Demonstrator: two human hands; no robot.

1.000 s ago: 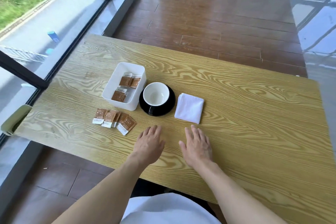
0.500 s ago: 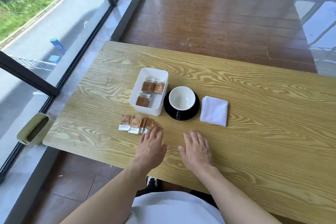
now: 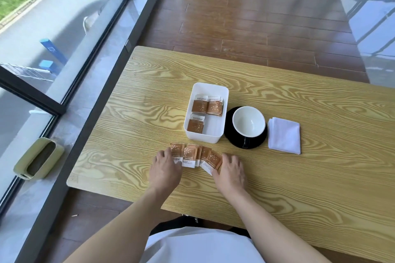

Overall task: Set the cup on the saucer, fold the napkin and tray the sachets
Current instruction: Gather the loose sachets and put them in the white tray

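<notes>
The left hand [image 3: 165,165] is laid palm down at the left end of a row of loose sachets [image 3: 195,156] on the table [image 3: 299,177]. Its fingers [image 3: 164,153] are extended and touch the leftmost sachet; nothing is seen gripped. The right hand [image 3: 232,170] is laid palm down at the right end of the same row, fingers [image 3: 215,174] spread and resting against the edge of the rightmost sachet; no closed grasp is seen there either. The row is thus bracketed between the two hands, the sachets overlapping one another, brown faces up with white ends toward the person.

Just beyond the row stands the white tray [image 3: 223,96], in which further sachets [image 3: 206,107] are already lodged: a pair at the far end and one nearer the left wall. Just right of the tray, the white cup [image 3: 249,121] is seated upright on the black saucer [image 3: 235,141]. To the right of the saucer, apart from it, the white napkin [image 3: 284,135] lies folded into a square.

A pale green container [image 3: 38,158] is noted on the floor by the window, left of the table.
</notes>
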